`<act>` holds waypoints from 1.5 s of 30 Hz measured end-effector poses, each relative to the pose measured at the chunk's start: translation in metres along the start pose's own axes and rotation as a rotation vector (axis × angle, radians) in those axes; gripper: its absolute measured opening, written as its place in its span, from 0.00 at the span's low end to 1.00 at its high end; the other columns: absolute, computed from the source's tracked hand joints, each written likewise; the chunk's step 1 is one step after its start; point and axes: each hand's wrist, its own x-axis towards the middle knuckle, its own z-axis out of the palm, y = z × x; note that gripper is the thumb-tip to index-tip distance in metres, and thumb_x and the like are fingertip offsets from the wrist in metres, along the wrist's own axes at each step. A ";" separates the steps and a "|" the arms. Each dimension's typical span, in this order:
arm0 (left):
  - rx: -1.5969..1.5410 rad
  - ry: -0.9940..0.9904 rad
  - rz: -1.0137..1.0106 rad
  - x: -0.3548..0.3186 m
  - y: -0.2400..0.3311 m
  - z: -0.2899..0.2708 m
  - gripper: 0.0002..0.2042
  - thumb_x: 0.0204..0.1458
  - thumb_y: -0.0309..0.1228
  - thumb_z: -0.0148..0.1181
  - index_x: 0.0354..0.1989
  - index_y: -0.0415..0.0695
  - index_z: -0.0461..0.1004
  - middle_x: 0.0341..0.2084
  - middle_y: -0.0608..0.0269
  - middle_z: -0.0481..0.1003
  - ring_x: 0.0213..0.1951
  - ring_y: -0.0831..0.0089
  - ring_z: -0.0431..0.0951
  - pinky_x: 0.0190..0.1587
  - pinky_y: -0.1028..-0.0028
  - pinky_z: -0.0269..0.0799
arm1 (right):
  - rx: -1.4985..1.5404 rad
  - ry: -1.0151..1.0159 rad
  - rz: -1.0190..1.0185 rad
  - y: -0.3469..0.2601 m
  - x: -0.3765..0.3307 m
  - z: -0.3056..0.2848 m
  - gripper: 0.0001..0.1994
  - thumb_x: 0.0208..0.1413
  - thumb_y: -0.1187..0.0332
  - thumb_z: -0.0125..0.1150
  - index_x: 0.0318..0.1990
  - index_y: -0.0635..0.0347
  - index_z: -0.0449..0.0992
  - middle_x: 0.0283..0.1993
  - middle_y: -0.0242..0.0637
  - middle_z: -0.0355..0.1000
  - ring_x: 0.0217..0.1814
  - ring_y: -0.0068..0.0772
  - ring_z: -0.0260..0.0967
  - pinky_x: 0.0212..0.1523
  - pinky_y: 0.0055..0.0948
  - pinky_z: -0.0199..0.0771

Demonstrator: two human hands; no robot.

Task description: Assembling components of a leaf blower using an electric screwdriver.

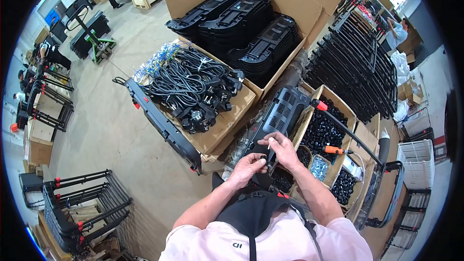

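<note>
My left hand (248,168) is closed in front of my chest, its fingertips pinching a small black part (263,157) whose kind is too small to tell. Just above and to the right, my right hand (282,151) is curled with thumb and fingers together; what it grips, if anything, I cannot make out. Beyond both hands lies a long black plastic housing (285,108) with vent slots, part of a frame. A black bar with a red end piece (322,106) slants away to the right. Beside my right wrist, a small bin holds silvery screws (319,168).
Black power cords (186,79) with plugs pile on a carton at left. Behind them a large carton (319,14) holds stacked black covers (237,9). Wooden bins at right hold black knobs (326,128) and an orange tool (333,150). Black frames (348,63) stack at far right. People work farther off.
</note>
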 end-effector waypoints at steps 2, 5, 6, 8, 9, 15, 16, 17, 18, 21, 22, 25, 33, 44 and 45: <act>0.017 -0.028 0.009 0.004 0.003 0.003 0.15 0.71 0.33 0.58 0.59 0.37 0.73 0.46 0.61 0.79 0.44 0.75 0.81 0.48 0.74 0.81 | -0.011 -0.029 -0.032 0.000 -0.004 0.005 0.14 0.76 0.64 0.49 0.53 0.67 0.73 0.51 0.46 0.80 0.61 0.38 0.78 0.63 0.37 0.73; 0.043 -0.083 -0.040 0.009 0.009 0.007 0.15 0.73 0.32 0.55 0.61 0.36 0.72 0.45 0.62 0.79 0.44 0.75 0.82 0.49 0.74 0.81 | -0.116 -0.022 -0.016 0.005 -0.008 0.007 0.12 0.75 0.66 0.48 0.52 0.67 0.74 0.49 0.45 0.83 0.56 0.34 0.81 0.56 0.36 0.80; 0.044 -0.087 -0.041 0.011 0.009 0.008 0.15 0.73 0.32 0.55 0.61 0.36 0.72 0.45 0.62 0.79 0.44 0.75 0.82 0.49 0.74 0.81 | -0.117 -0.018 -0.017 0.004 -0.010 0.007 0.12 0.75 0.66 0.48 0.52 0.67 0.74 0.49 0.45 0.83 0.56 0.34 0.81 0.56 0.36 0.80; 0.034 -0.099 -0.041 0.014 0.008 0.009 0.14 0.73 0.33 0.54 0.60 0.37 0.73 0.44 0.62 0.80 0.43 0.75 0.82 0.49 0.74 0.81 | -0.148 -0.014 0.014 0.001 -0.015 0.005 0.12 0.74 0.66 0.50 0.52 0.66 0.74 0.45 0.45 0.83 0.51 0.38 0.83 0.52 0.39 0.81; 0.036 -0.103 -0.043 0.015 0.008 0.010 0.14 0.73 0.33 0.54 0.60 0.37 0.73 0.44 0.62 0.80 0.43 0.75 0.82 0.49 0.74 0.81 | -0.149 -0.010 0.013 0.003 -0.016 0.002 0.12 0.74 0.66 0.50 0.52 0.66 0.74 0.45 0.45 0.83 0.51 0.38 0.83 0.52 0.39 0.81; -0.081 -0.101 -0.119 0.025 0.006 0.011 0.14 0.74 0.36 0.53 0.56 0.39 0.76 0.45 0.61 0.82 0.45 0.74 0.84 0.50 0.73 0.82 | -0.874 -0.096 -0.539 -0.018 -0.017 -0.026 0.11 0.63 0.66 0.64 0.48 0.63 0.81 0.48 0.43 0.82 0.52 0.45 0.79 0.53 0.40 0.78; -0.113 -0.086 -0.138 0.030 0.002 0.007 0.14 0.74 0.37 0.52 0.55 0.40 0.76 0.46 0.60 0.82 0.46 0.72 0.84 0.51 0.72 0.83 | -0.913 -0.130 -0.585 -0.025 -0.018 -0.030 0.12 0.59 0.65 0.68 0.47 0.62 0.83 0.49 0.41 0.81 0.56 0.44 0.77 0.57 0.38 0.76; -0.144 -0.071 -0.158 0.033 0.001 0.006 0.14 0.74 0.38 0.52 0.54 0.40 0.77 0.46 0.59 0.83 0.47 0.71 0.84 0.52 0.71 0.83 | -0.914 -0.128 -0.587 -0.034 -0.019 -0.031 0.12 0.59 0.65 0.68 0.47 0.62 0.83 0.49 0.41 0.81 0.56 0.44 0.77 0.57 0.38 0.76; -0.143 -0.072 -0.156 0.036 0.001 0.006 0.14 0.74 0.38 0.52 0.54 0.40 0.77 0.46 0.59 0.83 0.47 0.71 0.84 0.52 0.71 0.83 | -0.933 -0.155 -0.561 -0.042 -0.020 -0.032 0.13 0.58 0.66 0.69 0.47 0.62 0.83 0.49 0.41 0.81 0.55 0.44 0.77 0.57 0.38 0.76; -0.167 -0.086 -0.154 0.049 0.006 0.016 0.16 0.75 0.40 0.50 0.53 0.40 0.77 0.47 0.58 0.83 0.49 0.69 0.85 0.52 0.70 0.83 | -0.947 -0.169 -0.530 -0.036 -0.010 -0.045 0.15 0.55 0.66 0.71 0.47 0.62 0.83 0.48 0.42 0.80 0.54 0.46 0.76 0.58 0.39 0.77; -0.182 -0.073 -0.141 0.052 0.011 0.022 0.17 0.75 0.42 0.49 0.55 0.40 0.76 0.48 0.57 0.83 0.49 0.68 0.85 0.53 0.69 0.83 | -0.935 -0.130 -0.547 -0.030 -0.002 -0.051 0.15 0.54 0.66 0.71 0.48 0.62 0.83 0.48 0.43 0.80 0.55 0.46 0.76 0.57 0.40 0.78; -0.191 -0.044 -0.112 0.058 0.022 0.031 0.22 0.76 0.46 0.46 0.62 0.40 0.73 0.52 0.54 0.82 0.51 0.66 0.84 0.54 0.67 0.83 | -0.962 0.075 -0.636 -0.022 0.035 -0.067 0.14 0.53 0.67 0.72 0.46 0.62 0.83 0.48 0.44 0.80 0.55 0.49 0.76 0.57 0.43 0.77; 0.018 -0.093 -0.227 0.032 0.003 0.041 0.26 0.76 0.48 0.45 0.68 0.38 0.70 0.53 0.54 0.81 0.50 0.66 0.84 0.52 0.67 0.81 | -1.042 0.257 -0.656 0.000 0.141 -0.109 0.14 0.50 0.68 0.73 0.44 0.62 0.85 0.47 0.42 0.79 0.54 0.47 0.74 0.60 0.42 0.75; 0.038 -0.047 -0.202 0.024 -0.008 0.045 0.24 0.76 0.47 0.46 0.67 0.41 0.71 0.52 0.57 0.81 0.48 0.69 0.83 0.51 0.68 0.81 | -1.267 0.131 -0.690 0.002 0.155 -0.102 0.19 0.55 0.67 0.66 0.55 0.59 0.82 0.45 0.39 0.80 0.53 0.43 0.75 0.57 0.40 0.75; 0.045 -0.054 -0.216 0.026 -0.011 0.048 0.24 0.76 0.47 0.46 0.67 0.41 0.71 0.52 0.57 0.81 0.48 0.69 0.83 0.51 0.68 0.81 | -1.339 0.134 -0.676 0.003 0.152 -0.101 0.21 0.55 0.67 0.65 0.57 0.58 0.80 0.44 0.37 0.81 0.52 0.42 0.76 0.57 0.40 0.75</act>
